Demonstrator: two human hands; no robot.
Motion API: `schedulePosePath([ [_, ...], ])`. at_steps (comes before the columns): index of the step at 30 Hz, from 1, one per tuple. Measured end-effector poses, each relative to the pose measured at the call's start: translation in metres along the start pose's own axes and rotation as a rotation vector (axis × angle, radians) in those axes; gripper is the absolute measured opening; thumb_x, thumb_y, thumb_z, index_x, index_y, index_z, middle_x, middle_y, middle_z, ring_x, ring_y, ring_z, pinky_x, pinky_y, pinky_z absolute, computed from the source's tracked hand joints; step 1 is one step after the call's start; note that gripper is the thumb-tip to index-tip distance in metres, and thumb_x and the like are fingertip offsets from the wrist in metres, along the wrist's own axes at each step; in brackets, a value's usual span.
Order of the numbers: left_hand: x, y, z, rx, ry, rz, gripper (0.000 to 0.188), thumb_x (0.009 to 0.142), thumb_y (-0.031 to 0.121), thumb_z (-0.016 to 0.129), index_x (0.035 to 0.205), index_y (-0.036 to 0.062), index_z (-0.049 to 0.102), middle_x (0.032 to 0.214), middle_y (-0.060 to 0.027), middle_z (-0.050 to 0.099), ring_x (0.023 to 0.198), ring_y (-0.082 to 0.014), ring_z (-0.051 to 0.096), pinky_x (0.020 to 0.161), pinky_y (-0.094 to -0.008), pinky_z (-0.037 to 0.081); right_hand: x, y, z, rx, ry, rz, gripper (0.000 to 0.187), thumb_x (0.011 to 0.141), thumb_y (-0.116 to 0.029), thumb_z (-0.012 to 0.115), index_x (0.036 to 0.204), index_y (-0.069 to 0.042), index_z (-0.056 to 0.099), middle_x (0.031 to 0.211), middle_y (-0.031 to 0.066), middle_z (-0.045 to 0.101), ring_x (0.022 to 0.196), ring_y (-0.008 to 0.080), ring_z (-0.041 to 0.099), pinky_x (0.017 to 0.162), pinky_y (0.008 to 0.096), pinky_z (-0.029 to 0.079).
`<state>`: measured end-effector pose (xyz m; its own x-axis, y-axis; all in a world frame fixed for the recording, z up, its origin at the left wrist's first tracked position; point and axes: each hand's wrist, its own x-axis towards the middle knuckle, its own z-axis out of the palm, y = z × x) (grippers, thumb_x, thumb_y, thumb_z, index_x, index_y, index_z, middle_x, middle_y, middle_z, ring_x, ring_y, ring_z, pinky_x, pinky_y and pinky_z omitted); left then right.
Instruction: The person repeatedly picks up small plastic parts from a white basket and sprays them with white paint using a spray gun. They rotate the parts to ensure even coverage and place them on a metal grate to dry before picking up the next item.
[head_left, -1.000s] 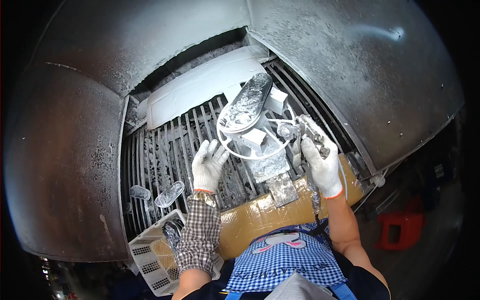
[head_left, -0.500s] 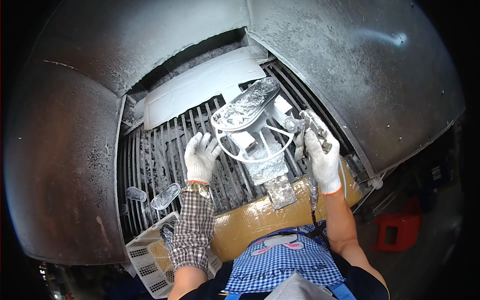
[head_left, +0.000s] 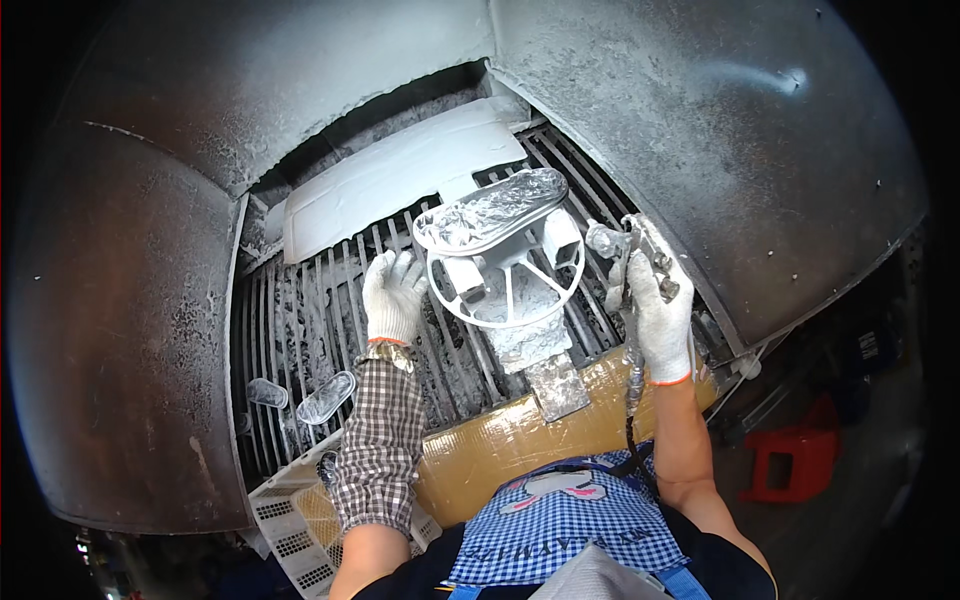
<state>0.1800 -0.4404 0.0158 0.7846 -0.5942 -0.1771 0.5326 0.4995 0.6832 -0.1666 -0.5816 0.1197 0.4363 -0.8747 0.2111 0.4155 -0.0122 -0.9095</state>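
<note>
The foil-topped part [head_left: 490,210] above the wheel [head_left: 510,292] swung from 1 toward 2 o'clock, apparently presenting another side. The left hand [head_left: 395,295] stood spread at the wheel's 9 o'clock; the right hand [head_left: 662,315] gripped the spray gun [head_left: 610,242].

Left hand [head_left: 393,300], gloved, is hovering with fingers spread just beside a white spoked wheel [head_left: 510,324]; right hand [head_left: 664,325], gloved, is gripping a spray gun [head_left: 607,240] on the wheel's other side. A foil-topped oval piece [head_left: 490,212] is resting on two white blocks [head_left: 463,275] atop the wheel. Two smaller foil-topped ovals [head_left: 326,398] are lying on the slatted grate [head_left: 345,290].
</note>
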Motion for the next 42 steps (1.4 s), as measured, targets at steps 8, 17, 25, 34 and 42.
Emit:
schedulePosePath([
  [8, -0.059, -0.053, 0.002, 0.073, 0.228, -0.031, 0.011, 0.097, 0.014, 0.060, 0.087, 0.0119, 0.054, 0.101, -0.0080, 0.063, 0.095, -0.0244, 0.061, 0.087, -0.0379, 0.051, -0.015, -0.012, 0.000, -0.108, 0.077, -0.095, 0.052, 0.111, -0.021, 0.062, 0.156, 0.002, 0.049, 0.092, 0.0029, 0.066, 0.072, 0.0047, 0.058, 0.062, 0.0207, 0.049],
  [17, -0.123, -0.142, 0.002, -0.187, 0.014, -0.333, 0.035, 0.090, 0.007, 0.058, 0.123, -0.0055, 0.059, 0.126, -0.0240, 0.065, 0.122, -0.0464, 0.063, 0.105, -0.0586, 0.056, -0.036, 0.002, 0.022, -0.106, -0.176, 0.005, 0.054, 0.106, -0.009, 0.068, 0.154, 0.008, 0.050, 0.130, 0.0119, 0.072, 0.101, 0.0104, 0.067, 0.087, 0.0253, 0.055],
  [25, -0.122, -0.127, 0.018, -0.288, -0.079, -0.356, 0.044, 0.093, 0.010, 0.055, 0.133, -0.0101, 0.053, 0.139, -0.0344, 0.059, 0.130, -0.0541, 0.058, 0.115, -0.0658, 0.048, -0.031, -0.003, 0.005, -0.064, -0.095, -0.001, 0.053, 0.106, -0.009, 0.067, 0.154, 0.007, 0.050, 0.111, 0.0085, 0.072, 0.091, 0.0093, 0.066, 0.080, 0.0238, 0.055],
  [34, -0.124, -0.102, 0.015, -0.279, -0.089, -0.293, 0.040, 0.096, 0.013, 0.057, 0.129, -0.0103, 0.056, 0.134, -0.0350, 0.062, 0.126, -0.0533, 0.061, 0.112, -0.0632, 0.051, -0.029, -0.013, -0.007, -0.042, 0.010, -0.009, 0.053, 0.107, -0.013, 0.067, 0.155, 0.004, 0.050, 0.088, 0.0005, 0.065, 0.070, 0.0052, 0.058, 0.065, 0.0202, 0.050],
  [42, -0.123, -0.086, 0.008, -0.235, -0.066, -0.245, 0.039, 0.097, 0.016, 0.056, 0.129, -0.0078, 0.058, 0.132, -0.0289, 0.065, 0.123, -0.0449, 0.065, 0.106, -0.0573, 0.055, -0.045, -0.024, -0.014, -0.056, 0.023, -0.001, 0.057, 0.109, -0.017, 0.066, 0.158, 0.003, 0.046, 0.096, 0.0023, 0.066, 0.076, 0.0042, 0.059, 0.066, 0.0199, 0.050],
])
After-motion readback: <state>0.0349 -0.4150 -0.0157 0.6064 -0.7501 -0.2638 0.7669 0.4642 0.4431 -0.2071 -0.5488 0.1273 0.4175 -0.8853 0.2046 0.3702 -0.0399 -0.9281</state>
